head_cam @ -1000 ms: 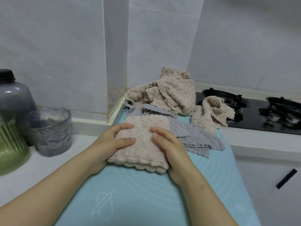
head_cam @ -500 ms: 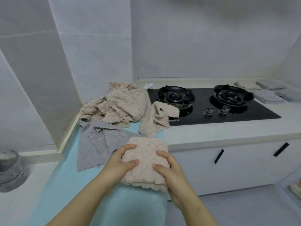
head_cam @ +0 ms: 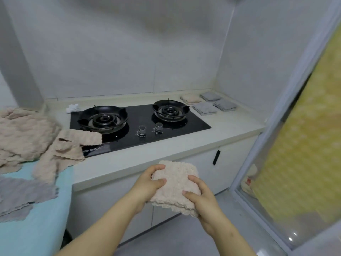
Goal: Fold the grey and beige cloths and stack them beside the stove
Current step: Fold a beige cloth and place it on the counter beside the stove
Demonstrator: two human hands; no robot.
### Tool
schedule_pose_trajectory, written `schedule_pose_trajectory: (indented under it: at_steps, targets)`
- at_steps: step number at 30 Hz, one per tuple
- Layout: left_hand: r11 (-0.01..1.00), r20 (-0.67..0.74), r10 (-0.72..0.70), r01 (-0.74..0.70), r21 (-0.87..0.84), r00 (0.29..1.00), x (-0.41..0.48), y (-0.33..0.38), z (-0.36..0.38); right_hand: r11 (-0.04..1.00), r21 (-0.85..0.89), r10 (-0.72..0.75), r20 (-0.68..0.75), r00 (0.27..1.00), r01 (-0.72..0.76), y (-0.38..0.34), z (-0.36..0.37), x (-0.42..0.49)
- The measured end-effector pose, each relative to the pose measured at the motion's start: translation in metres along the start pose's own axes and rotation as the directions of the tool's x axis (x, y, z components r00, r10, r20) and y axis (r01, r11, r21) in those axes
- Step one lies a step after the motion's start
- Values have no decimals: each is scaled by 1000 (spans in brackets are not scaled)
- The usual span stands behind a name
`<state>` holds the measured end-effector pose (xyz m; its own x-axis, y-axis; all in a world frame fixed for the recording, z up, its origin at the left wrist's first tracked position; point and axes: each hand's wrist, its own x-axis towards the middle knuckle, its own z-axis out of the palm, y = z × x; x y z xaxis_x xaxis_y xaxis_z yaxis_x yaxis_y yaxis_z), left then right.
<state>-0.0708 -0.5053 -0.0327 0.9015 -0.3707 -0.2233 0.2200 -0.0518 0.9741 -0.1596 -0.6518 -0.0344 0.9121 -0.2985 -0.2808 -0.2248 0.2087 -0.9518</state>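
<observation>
Both hands are clamped on one folded beige cloth: your left hand grips its left edge, your right hand its lower right corner. The cloth is in the air in front of the desk, below the stove, not set down yet.

Done, by the look of it: a folded beige piece and three folded grey pieces lie on the desk right of the stove, side by side; how high each is stacked is too small to tell.

Left to do: place the held cloth there. Then fold the loose beige pile, the crumpled beige cloth overlapping the stove's left edge, and the unfolded grey cloths on the blue mat. Roughly halfway, I'd judge.
</observation>
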Motion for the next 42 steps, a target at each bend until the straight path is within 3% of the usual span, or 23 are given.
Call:
schedule_pose_trajectory:
  at_steps: [10,16,21,35,42]
  targets:
    - [997,88,34,-41,72,996,208,45,119,999,-30,-29,-178,984,24,-67,-116,183]
    - [978,95,77,-94,187,992,321,69,171,998,-63,-13,-202,979,0,-107,-170,290]
    - [973,52,24,-35,226,998,399,70,215,995,-81,44,-184,982,-60,-130,-225,366]
    - [988,-211,-156,154,-25,965,560,74,398,952,-299,53,-47,998,-64,-193,-415,576]
    - [981,-169,-191,191,-12,967,615,73,459,895,-435,20,-188,982,-102,-200,-470,626]
